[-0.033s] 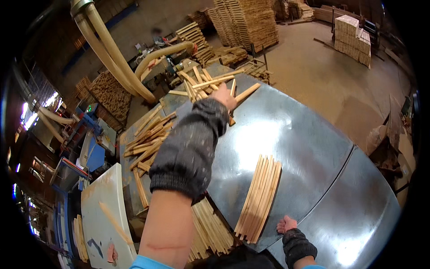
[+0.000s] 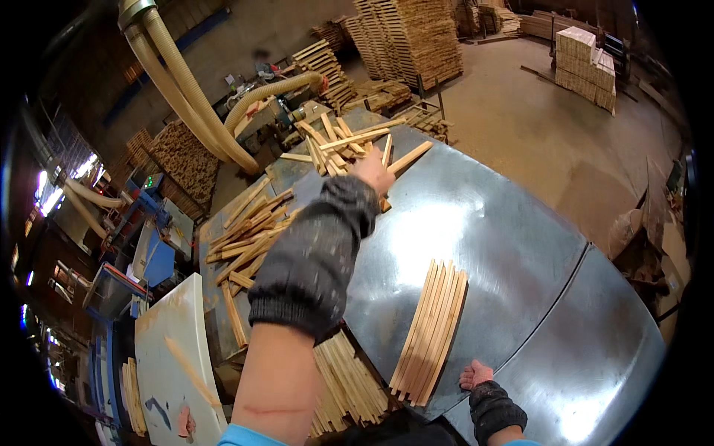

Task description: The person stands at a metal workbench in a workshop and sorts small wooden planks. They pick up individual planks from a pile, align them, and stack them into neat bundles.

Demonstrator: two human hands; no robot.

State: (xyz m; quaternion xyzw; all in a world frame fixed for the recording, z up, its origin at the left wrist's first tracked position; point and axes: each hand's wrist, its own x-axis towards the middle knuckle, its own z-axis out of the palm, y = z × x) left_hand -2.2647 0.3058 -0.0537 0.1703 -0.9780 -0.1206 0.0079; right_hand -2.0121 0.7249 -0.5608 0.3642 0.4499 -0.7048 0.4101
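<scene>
My left arm stretches across the metal table (image 2: 506, 215) to a loose heap of wooden sticks (image 2: 331, 141) at its far end. Among these sticks is my left hand (image 2: 374, 172), its back toward me and its fingers hidden; whether it grips one cannot be told. A single stick (image 2: 410, 157) juts out to the right beside that hand. Near the table's front edge rests my right hand (image 2: 476, 375), fingers curled in, with nothing visible in them. Just left of it lies a neat row of several sticks (image 2: 430, 331), side by side on the metal.
More loose sticks (image 2: 249, 234) are heaped left of my forearm. Below the table edge is a stack of pale sticks (image 2: 346, 383). A white panel (image 2: 175, 342) and blue machinery (image 2: 156, 256) stand at left. Ribbed hoses (image 2: 190, 89) hang behind; stacked lumber (image 2: 409, 41) stands farther back.
My left hand has drawn very slightly back toward me among the far sticks. My right hand and the neat row look the same.
</scene>
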